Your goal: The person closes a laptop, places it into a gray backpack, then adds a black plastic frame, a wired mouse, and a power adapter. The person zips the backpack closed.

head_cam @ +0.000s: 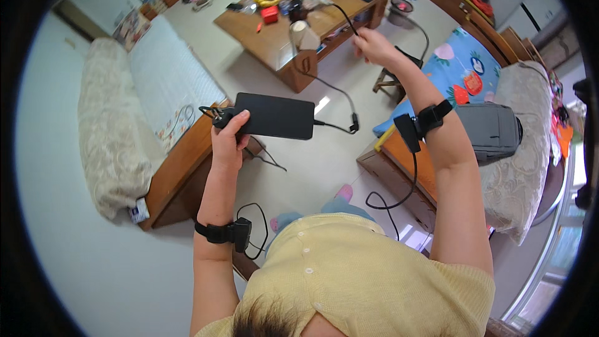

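My left hand [228, 142] grips a flat black power adapter [278, 116] by its left end, thumb on top. A bundled black cord [223, 117] is tucked at that same end, against the hand. From the adapter's right end runs a thin black cable [333, 125], with a black tie or connector [354, 124] at its bend. The cable curves up past the coffee table's near corner. Stretched out ahead, my right hand [376, 47] is closed around a black cable [345, 16]. Whether both stretches are one cable I cannot tell.
The wooden coffee table [252, 30] carries fruit, a red box [269, 15] and many small items. Sofas flank me; a grey backpack [489, 131] lies on the right one. A small stool [390, 79] and a waste bin [400, 9] stand ahead. Cables hang from both armbands.
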Tool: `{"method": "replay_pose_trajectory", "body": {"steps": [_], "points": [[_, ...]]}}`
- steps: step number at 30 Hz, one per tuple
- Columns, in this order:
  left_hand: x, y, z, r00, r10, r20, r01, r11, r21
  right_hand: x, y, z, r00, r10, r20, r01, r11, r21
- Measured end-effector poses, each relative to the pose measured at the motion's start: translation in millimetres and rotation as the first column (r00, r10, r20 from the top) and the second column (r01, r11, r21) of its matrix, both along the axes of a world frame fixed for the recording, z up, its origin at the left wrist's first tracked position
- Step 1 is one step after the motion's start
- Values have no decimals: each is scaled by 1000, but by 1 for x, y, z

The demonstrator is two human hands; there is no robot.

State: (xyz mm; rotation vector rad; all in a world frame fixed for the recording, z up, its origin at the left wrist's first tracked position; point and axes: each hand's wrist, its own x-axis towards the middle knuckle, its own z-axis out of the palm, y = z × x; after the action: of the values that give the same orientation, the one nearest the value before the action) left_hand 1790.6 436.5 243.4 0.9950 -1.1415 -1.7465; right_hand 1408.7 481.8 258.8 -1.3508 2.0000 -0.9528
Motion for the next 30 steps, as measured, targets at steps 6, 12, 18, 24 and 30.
{"method": "replay_pose_trajectory", "body": {"steps": [6,12,18,24,30], "points": [[-125,-41,9,966,-143,-215,167,981,97,-126,104,-56,990,-57,-132,85,974,211],[-268,-66,15,879,-358,-314,396,916,66,-242,212,-90,829,-493,-264,548,810,209],[-438,-79,13,787,-533,-312,583,807,94,-268,296,-144,713,-632,-303,698,600,392],[-599,-57,3,618,-721,-313,780,610,137,-240,343,-213,532,-677,-508,840,345,420],[-699,-17,-12,349,-893,-286,937,320,143,-199,345,-192,228,-837,-498,938,50,344]]}}
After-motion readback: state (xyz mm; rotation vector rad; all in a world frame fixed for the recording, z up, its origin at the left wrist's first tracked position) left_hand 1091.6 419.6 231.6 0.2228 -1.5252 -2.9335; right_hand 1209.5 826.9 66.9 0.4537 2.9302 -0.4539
